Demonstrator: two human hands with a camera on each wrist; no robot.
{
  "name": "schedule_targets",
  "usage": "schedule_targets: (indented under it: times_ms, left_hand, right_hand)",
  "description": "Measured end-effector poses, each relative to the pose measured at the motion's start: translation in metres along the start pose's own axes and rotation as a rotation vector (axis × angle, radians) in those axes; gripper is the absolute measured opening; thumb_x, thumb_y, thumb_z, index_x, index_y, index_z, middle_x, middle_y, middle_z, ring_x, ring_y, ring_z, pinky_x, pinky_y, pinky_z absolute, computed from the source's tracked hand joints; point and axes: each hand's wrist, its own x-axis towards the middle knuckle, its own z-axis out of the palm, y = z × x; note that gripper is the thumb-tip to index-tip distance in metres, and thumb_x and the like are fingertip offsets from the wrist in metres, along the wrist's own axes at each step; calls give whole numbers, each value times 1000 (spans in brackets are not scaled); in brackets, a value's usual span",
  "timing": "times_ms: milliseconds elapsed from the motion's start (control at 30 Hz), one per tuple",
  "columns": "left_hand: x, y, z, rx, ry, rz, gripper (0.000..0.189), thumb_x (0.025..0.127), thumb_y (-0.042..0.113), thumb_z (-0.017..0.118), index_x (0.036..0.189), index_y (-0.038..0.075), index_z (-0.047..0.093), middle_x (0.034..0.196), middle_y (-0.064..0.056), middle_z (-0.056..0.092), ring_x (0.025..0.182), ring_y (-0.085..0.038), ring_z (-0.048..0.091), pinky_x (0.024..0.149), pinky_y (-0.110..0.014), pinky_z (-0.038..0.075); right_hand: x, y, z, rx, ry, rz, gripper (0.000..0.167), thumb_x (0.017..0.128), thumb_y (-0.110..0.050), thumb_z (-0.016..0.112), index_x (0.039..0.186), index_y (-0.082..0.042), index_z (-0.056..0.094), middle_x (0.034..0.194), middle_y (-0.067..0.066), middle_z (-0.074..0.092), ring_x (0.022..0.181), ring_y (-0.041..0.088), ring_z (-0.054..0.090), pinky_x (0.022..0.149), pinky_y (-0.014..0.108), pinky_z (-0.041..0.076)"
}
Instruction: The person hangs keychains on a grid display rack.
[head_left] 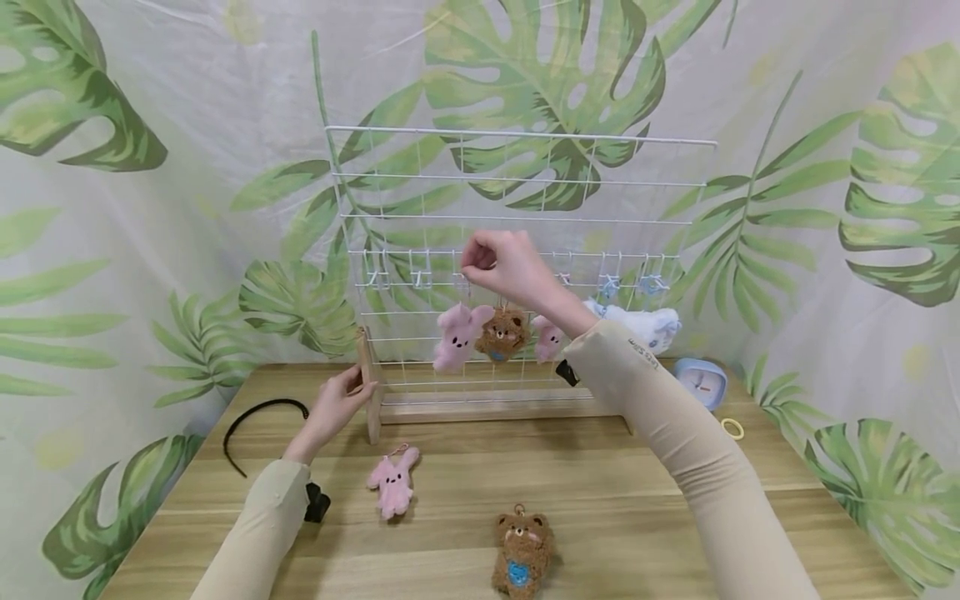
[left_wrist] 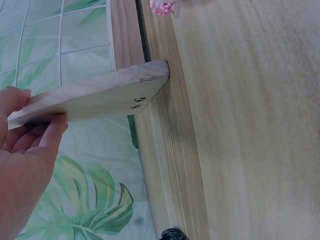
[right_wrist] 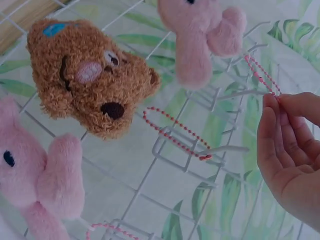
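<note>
My right hand [head_left: 506, 265] pinches the pink bead chain [right_wrist: 261, 76] of a pink bunny plush keychain [head_left: 457, 337] between thumb and fingers. In the right wrist view the chain's end is right by the tip of a white hook [right_wrist: 240, 94], and the bunny dangles below. A brown bear keychain [head_left: 501, 335] hangs by its red chain on the neighbouring hook, with another pink bunny [head_left: 549, 337] beyond it. Low on the left, my left hand [head_left: 339, 410] grips the wooden side post [left_wrist: 95, 92] of the white wire grid rack [head_left: 517, 220], thumb on one face and fingers on the other.
A pink bunny keychain [head_left: 393, 485] and a brown bear keychain [head_left: 522, 552] lie on the wooden table [head_left: 450, 533]. A black headband [head_left: 258, 406] lies left, a blue clock [head_left: 701, 383] and yellow ring [head_left: 732, 429] right. White-blue plush [head_left: 660, 329] hangs behind my right forearm.
</note>
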Motion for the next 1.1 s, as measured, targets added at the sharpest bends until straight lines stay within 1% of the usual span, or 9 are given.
schedule_targets:
  times_ms: [133,233,467,567,667,767,867,1000,1100]
  left_hand:
    - [0,-1,0,-1,-2,3,58,104,23,54,148,-10,37,140,-33,51,132,-46,50,107,-54,47]
    - [0,-1,1,5,-5,2,57,104,23,53,148,-9,37,141,-33,52,132,-45,51,107,-54,48]
    - [-1,0,1,2,-4,-5,57,103,20,55,149,-8,36,140,-32,53,131,-45,52,105,-55,50]
    - [-2,-1,0,-4,-6,-3,57,103,19,54,150,-8,35,141,-32,52,132,-45,52,105,-55,49]
    - [-2,-1,0,-6,-9,-5,57,103,19,54,150,-8,34,141,-32,52,132,-45,51,105,-56,49]
    - [-2,-1,1,-10,-12,-8,58,103,21,54,150,-8,35,142,-32,52,133,-45,51,106,-55,49]
    - [-1,-1,1,-7,-11,-9,59,104,24,54,150,-8,35,142,-31,51,133,-44,51,106,-54,49]
    - [-1,-1,0,-7,-15,-14,59,104,24,54,149,-8,35,142,-32,51,134,-45,50,107,-54,48]
    - [-1,-1,0,-8,-18,-17,60,104,24,53,150,-8,34,143,-32,49,135,-45,48,107,-55,47]
  right_hand:
    - [6,3,1,-6,-6,42,6,91,-4,67,86,-9,68,90,10,74,81,18,70,76,23,59]
    - [9,8,4,-18,-8,59,6,90,-4,67,86,-8,68,91,11,74,81,18,70,76,23,59]
    - [15,19,13,-67,-9,62,6,90,-2,66,86,-6,68,89,11,75,81,18,70,75,23,59]
    - [15,20,13,-84,-7,61,6,90,-3,65,86,-5,69,90,11,75,81,19,71,76,24,59]
    - [12,18,10,-76,-2,68,5,90,-3,66,86,-5,69,90,12,75,80,19,70,75,24,58]
    - [7,16,5,-59,17,65,6,90,-3,67,86,-7,68,90,12,74,80,19,68,74,24,58]
    - [-4,11,-1,-38,37,45,5,90,-3,68,87,-7,68,89,12,74,80,19,69,75,25,59]
    - [-26,5,-4,-9,40,-3,1,90,-3,69,89,-3,69,88,12,74,79,19,70,76,25,61]
    - [-47,3,0,5,18,-37,3,89,-4,71,90,-2,69,86,11,73,76,17,69,73,21,61]
